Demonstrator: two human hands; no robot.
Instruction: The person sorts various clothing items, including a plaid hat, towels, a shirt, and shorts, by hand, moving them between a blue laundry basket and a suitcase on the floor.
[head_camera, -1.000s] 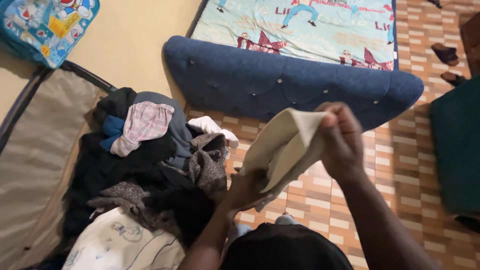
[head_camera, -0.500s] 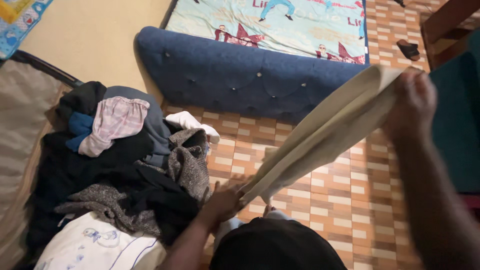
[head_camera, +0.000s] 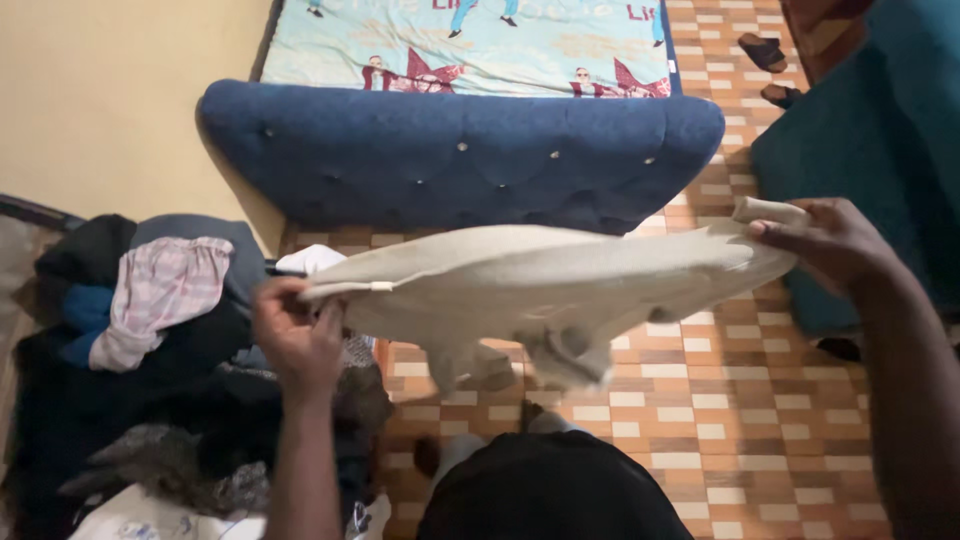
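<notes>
A beige garment (head_camera: 540, 285) hangs stretched out flat in the air above the tiled floor, with loose folds drooping under its middle. My left hand (head_camera: 295, 335) pinches its left end, just over the clothes pile. My right hand (head_camera: 835, 245) grips its right end, next to a dark teal piece of furniture. Both hands are at about the same height, wide apart.
A heap of dark, grey, pink and white clothes (head_camera: 150, 340) lies at the left. A blue tufted headboard (head_camera: 460, 155) leans ahead, with a printed light blue mattress (head_camera: 470, 40) behind it. Dark teal furniture (head_camera: 880, 150) stands at the right. Sandals (head_camera: 765, 55) sit far right. A black cloth (head_camera: 545, 495) covers my lap.
My left hand rose from near my lap up to the left, and my right hand came lower. The garment went from slanting to spread out level between them.
</notes>
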